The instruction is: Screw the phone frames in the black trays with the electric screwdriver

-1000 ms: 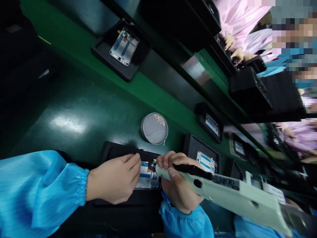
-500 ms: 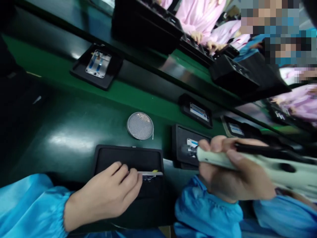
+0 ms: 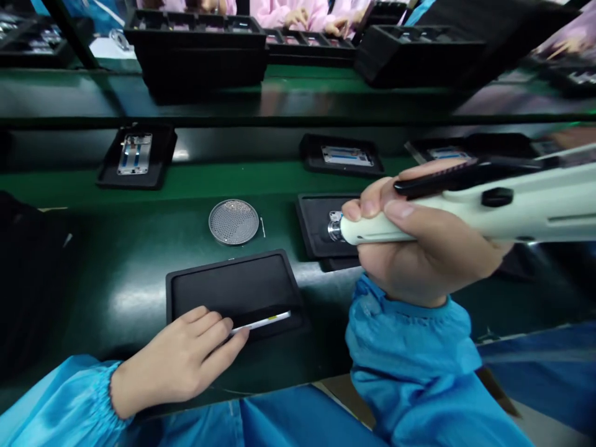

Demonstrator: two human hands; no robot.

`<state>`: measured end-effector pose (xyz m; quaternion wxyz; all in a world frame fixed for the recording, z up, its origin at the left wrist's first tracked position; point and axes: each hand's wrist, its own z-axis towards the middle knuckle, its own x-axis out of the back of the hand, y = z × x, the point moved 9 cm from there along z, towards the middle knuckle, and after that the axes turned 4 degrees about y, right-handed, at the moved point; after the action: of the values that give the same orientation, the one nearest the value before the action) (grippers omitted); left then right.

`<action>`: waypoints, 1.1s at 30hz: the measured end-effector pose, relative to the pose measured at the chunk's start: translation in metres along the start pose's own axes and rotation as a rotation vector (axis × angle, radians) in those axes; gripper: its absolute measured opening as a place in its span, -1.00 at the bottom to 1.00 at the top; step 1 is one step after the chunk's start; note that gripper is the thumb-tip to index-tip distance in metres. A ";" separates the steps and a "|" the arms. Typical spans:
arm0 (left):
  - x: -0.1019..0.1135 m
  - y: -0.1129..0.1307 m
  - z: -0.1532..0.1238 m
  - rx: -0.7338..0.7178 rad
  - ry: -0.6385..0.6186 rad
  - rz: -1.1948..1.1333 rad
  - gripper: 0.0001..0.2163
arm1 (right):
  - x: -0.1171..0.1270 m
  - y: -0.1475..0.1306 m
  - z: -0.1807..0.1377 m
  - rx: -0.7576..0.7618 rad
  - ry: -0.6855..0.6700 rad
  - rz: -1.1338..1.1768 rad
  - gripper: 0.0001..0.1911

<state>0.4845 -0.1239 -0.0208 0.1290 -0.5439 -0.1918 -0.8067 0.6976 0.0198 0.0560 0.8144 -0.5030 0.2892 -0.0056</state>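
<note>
My left hand (image 3: 181, 357) pinches a thin phone frame (image 3: 267, 321), tilted so that its pale edge with a yellow spot faces me. The frame is over the near part of a black tray (image 3: 223, 282); whether it touches the tray I cannot tell. My right hand (image 3: 433, 264) is wrapped around a pale green electric screwdriver (image 3: 544, 208) with a black lever along its top. The screwdriver points left, its metal nose in front of another black tray (image 3: 311, 226) that holds a partly hidden phone part (image 3: 335, 216).
Beyond the near tray lies a round perforated dish (image 3: 233, 223) of tiny screws, a white stick (image 3: 262, 227) beside it. Phone frames (image 3: 135, 154) lie in trays along the green bench (image 3: 209, 177). Black bins (image 3: 195, 68) stand at the back, near co-workers' hands (image 3: 297, 15).
The view has levelled out. My left hand keeps the phone frame, now slanted, with its silver parts no longer showing. My right hand still grips the screwdriver, higher in view.
</note>
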 end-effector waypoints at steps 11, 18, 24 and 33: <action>-0.002 -0.005 0.000 0.044 -0.057 -0.033 -0.71 | -0.004 0.000 0.000 0.076 -0.089 0.013 -0.90; 0.001 -0.004 0.002 0.021 -0.053 0.006 -0.70 | -0.003 0.001 0.000 0.060 -0.062 0.018 -0.90; 0.001 -0.003 0.004 0.004 -0.062 0.019 -0.71 | -0.005 0.002 0.000 0.056 -0.109 0.017 -0.88; 0.000 -0.004 0.001 -0.007 -0.054 0.052 -0.71 | -0.003 0.002 -0.001 0.066 -0.095 0.043 -0.85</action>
<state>0.4838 -0.1202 -0.0207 0.1427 -0.5706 -0.1783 -0.7888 0.6938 0.0211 0.0551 0.8435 -0.4690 0.2606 0.0264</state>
